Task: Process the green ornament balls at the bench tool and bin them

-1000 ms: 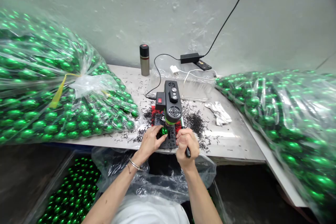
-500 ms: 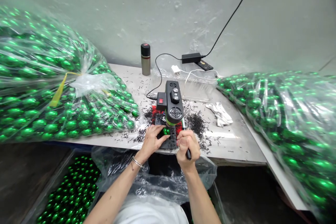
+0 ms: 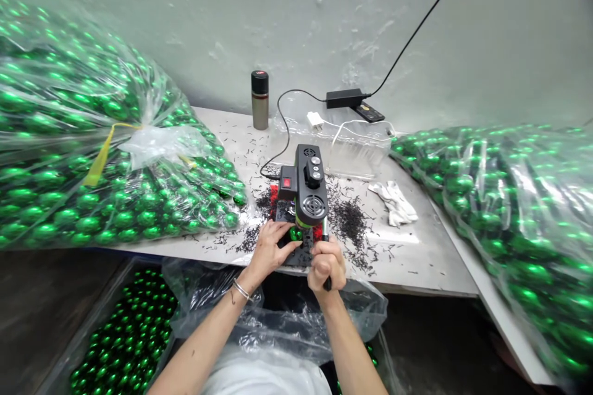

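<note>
A black machine (image 3: 311, 188) with a red switch stands near the table's front edge. Under its head sits a shiny green ball (image 3: 295, 233) on the black base. My left hand (image 3: 270, 249) holds this ball between thumb and fingers from the left. My right hand (image 3: 328, 265) is wrapped round the black lever handle (image 3: 327, 284) at the machine's right side. Small black pieces (image 3: 349, 222) lie scattered on both sides of the machine, with red ones (image 3: 317, 232) close beside it.
Big clear bags of green balls lie at left (image 3: 115, 210) and right (image 3: 509, 197). Behind the machine are a bottle (image 3: 260, 102), a clear plastic tray (image 3: 359, 157) and a power adapter (image 3: 343, 98). White gloves (image 3: 396, 202) lie right. Below left is a bin of balls (image 3: 127, 333).
My right hand and the lever handle have shifted slightly left and down relative to the machine. My left hand stays at the ball. The view has shifted a little.
</note>
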A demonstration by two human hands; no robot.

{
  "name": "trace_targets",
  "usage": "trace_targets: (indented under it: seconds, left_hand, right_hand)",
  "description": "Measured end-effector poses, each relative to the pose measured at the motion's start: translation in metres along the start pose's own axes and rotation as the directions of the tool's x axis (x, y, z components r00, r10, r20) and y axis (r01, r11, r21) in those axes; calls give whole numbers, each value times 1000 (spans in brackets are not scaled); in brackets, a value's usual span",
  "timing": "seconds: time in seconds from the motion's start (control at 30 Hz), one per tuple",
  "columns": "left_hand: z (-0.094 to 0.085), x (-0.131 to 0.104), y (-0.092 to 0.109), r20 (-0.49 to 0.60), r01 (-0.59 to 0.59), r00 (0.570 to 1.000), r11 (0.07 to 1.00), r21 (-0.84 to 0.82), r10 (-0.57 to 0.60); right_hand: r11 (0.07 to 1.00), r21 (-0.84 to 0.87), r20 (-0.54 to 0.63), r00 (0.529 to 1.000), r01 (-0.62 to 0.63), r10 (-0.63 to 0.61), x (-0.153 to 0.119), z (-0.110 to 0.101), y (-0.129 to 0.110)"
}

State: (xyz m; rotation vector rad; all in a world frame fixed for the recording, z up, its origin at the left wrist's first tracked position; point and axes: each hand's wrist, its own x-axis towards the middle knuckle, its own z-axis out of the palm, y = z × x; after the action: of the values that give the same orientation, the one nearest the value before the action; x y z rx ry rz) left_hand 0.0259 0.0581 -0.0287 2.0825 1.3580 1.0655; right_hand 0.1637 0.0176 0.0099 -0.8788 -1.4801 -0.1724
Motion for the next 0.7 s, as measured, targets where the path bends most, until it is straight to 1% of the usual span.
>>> trace_targets:
  seconds: [0.1,0.27,0.33,0.4,0.57,0.63,0.7]
  left_hand:
    - [0,0,1,2,0,1000,1000,2,0]
    - [0,-1,0,-4,-1,1000,1000,-7,1]
    - [1,-2,-1,-11,-2,1000,1000,-13,2]
    - [1,-2,-1,-18,-4,1000,1000,-15,3]
    - [2,1,0,-22,-5,1000,1000,-21,5]
    - [0,1,2,-40,-11,999,999,-36,9]
    - [-6,-6,7,-60,-29,998,999,-45,26]
  right_hand:
    - [1000,-3,-15,1000,20,-20,-7,3,6]
    - [996,-26,89,992,89,-86,-9,1,10]
    - [998,-23,79,995,55,-53,-6,-1,6]
    - [1000,-6,49,999,-7,7,2,-3,-1]
    - [991,56,13,992,-123,123,38,-7,-26]
    - [984,54,16,985,-172,171,50,-9,-34]
    - [978,44,27,979,-205,204,57,-11,-38]
